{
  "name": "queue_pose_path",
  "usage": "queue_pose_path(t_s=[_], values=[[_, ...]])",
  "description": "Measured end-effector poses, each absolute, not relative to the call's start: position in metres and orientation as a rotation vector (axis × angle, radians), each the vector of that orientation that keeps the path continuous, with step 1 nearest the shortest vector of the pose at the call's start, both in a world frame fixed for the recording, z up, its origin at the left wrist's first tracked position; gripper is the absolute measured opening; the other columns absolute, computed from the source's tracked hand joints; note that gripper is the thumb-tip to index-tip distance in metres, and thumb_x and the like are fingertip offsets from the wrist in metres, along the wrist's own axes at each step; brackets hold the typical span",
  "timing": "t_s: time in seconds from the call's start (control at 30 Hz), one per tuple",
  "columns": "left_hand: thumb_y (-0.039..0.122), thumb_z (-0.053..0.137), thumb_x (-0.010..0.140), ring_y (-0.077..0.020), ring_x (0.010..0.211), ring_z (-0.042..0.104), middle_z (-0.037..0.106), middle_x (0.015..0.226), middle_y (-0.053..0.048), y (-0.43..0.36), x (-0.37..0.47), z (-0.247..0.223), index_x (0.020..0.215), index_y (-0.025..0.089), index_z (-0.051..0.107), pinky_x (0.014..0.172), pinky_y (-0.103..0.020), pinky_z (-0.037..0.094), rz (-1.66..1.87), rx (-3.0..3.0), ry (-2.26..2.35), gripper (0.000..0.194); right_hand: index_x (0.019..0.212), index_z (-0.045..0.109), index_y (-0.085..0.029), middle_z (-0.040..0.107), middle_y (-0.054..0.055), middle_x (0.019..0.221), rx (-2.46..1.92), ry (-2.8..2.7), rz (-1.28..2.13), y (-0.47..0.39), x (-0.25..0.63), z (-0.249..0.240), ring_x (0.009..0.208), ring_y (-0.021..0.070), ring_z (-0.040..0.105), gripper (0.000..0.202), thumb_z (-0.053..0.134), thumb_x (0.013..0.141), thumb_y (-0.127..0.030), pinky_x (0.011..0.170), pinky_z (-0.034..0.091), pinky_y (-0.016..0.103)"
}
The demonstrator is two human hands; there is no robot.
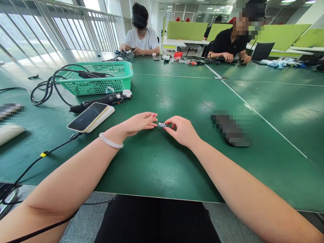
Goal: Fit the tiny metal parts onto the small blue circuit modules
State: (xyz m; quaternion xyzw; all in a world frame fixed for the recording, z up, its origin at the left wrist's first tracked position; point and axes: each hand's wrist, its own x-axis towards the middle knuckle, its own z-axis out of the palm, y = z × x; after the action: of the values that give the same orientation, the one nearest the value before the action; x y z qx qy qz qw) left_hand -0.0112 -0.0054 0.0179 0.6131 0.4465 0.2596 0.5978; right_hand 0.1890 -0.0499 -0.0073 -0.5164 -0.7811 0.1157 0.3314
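Between my hands, low over the green table (164, 168), is a small black-and-white patterned piece (162, 124), too small to name. My right hand (182, 130) pinches its right end between thumb and fingertips. From the other side my left hand (141, 123) reaches toward it, fingers stretched out and a little apart, the tips close to its left end. Whether those left fingertips touch the piece I cannot tell. A white band circles my left wrist.
Left of my hands a phone (88, 117) lies on a white block, cable attached. Behind it are a black corded tool (101, 101) and a green basket (96, 84) with cables. A dark blurred object (231, 131) lies right. Two people sit across the table.
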Motion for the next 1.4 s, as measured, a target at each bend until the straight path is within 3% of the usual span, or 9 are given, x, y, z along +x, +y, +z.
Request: queue_pose_path(t_s=[0.33, 0.53, 0.73, 0.87, 1.0, 1.2, 1.27, 1.4], values=[[0.011, 0.063, 0.078, -0.0109, 0.086, 0.066, 0.069, 0.093, -0.008, -0.018, 0.015, 0.003, 0.094, 0.012, 0.066, 0.092, -0.029, 0.050, 0.578, 1.089, 0.889, 0.016, 0.084, 0.066, -0.020, 0.063, 0.003, 0.083, -1.379, -2.098, 0.281, -0.051, 0.175, -0.010, 0.075, 0.0156, 0.056, 0.010, 0.057, 0.083, -0.024, 0.067, 0.043, 0.029], [0.005, 0.055, 0.078, -0.0119, 0.086, 0.067, 0.070, 0.093, -0.009, -0.015, 0.004, 0.008, 0.094, 0.012, 0.064, 0.094, -0.029, 0.050, 0.603, 1.033, 0.974, 0.020, 0.093, 0.066, -0.020, 0.065, 0.004, 0.089, -1.365, -2.051, 0.281, -0.050, 0.180, -0.013, 0.073, 0.0155, 0.056, 0.016, 0.062, 0.081, -0.031, 0.069, 0.045, 0.031], [0.019, 0.056, 0.079, -0.0171, 0.084, 0.067, 0.069, 0.098, -0.010, -0.025, -0.056, 0.027, 0.095, 0.015, 0.056, 0.088, -0.036, 0.052, 0.628, 1.464, 1.395, 0.017, 0.094, 0.066, -0.021, 0.065, 0.003, 0.086, -1.417, -1.955, 0.321, -0.049, 0.196, -0.013, 0.069, 0.0158, 0.056, 0.024, 0.065, 0.079, -0.039, 0.068, 0.047, 0.034], [0.026, 0.045, 0.083, -0.0244, 0.083, 0.066, 0.069, 0.091, -0.010, -0.040, -0.104, 0.028, 0.098, 0.018, 0.057, 0.084, -0.042, 0.050, 0.351, 2.020, 1.825, 0.021, 0.096, 0.066, -0.021, 0.064, 0.003, 0.086, -1.440, -1.939, 0.357, -0.050, 0.198, -0.010, 0.070, 0.0156, 0.056, 0.024, 0.064, 0.079, -0.039, 0.068, 0.046, 0.033], [0.022, 0.032, 0.086, -0.0316, 0.104, 0.061, 0.063, 0.111, -0.019, -0.056, -0.133, 0.020, 0.110, 0.012, 0.057, 0.092, -0.042, 0.044, 0.043, 2.425, 2.029, 0.036, 0.098, 0.066, -0.020, 0.064, 0.003, 0.089, -1.439, -1.940, 0.384, -0.052, 0.196, -0.008, 0.068, 0.0142, 0.055, 0.025, 0.063, 0.080, -0.037, 0.066, 0.046, 0.032], [0.016, 0.024, 0.086, -0.0290, 0.111, 0.056, 0.055, 0.119, -0.019, -0.062, -0.152, 0.008, 0.124, 0.004, 0.052, 0.096, -0.037, 0.041, -0.057, 2.561, 1.966, 0.048, 0.099, 0.065, -0.020, 0.065, 0.004, 0.092, -1.449, -1.938, 0.386, -0.053, 0.198, -0.008, 0.069, 0.0139, 0.055, 0.025, 0.062, 0.081, -0.038, 0.067, 0.046, 0.031], [0.014, 0.021, 0.086, -0.0263, 0.109, 0.057, 0.054, 0.122, -0.017, -0.062, -0.155, 0.008, 0.130, 0.006, 0.048, 0.094, -0.036, 0.041, -0.067, 2.542, 1.974, 0.052, 0.100, 0.065, -0.021, 0.065, 0.004, 0.093, -1.447, -1.934, 0.393, -0.053, 0.198, -0.009, 0.069, 0.0136, 0.055, 0.025, 0.061, 0.081, -0.037, 0.066, 0.046, 0.031], [0.026, 0.024, 0.091, -0.0238, 0.099, 0.062, 0.052, 0.131, -0.014, -0.064, -0.158, 0.014, 0.135, 0.014, 0.042, 0.089, -0.035, 0.043, -0.020, 2.523, 1.975, 0.049, 0.101, 0.065, -0.021, 0.065, 0.004, 0.092, -1.452, -1.930, 0.402, -0.053, 0.198, -0.008, 0.068, 0.0133, 0.054, 0.026, 0.061, 0.081, -0.037, 0.066, 0.046, 0.031]])
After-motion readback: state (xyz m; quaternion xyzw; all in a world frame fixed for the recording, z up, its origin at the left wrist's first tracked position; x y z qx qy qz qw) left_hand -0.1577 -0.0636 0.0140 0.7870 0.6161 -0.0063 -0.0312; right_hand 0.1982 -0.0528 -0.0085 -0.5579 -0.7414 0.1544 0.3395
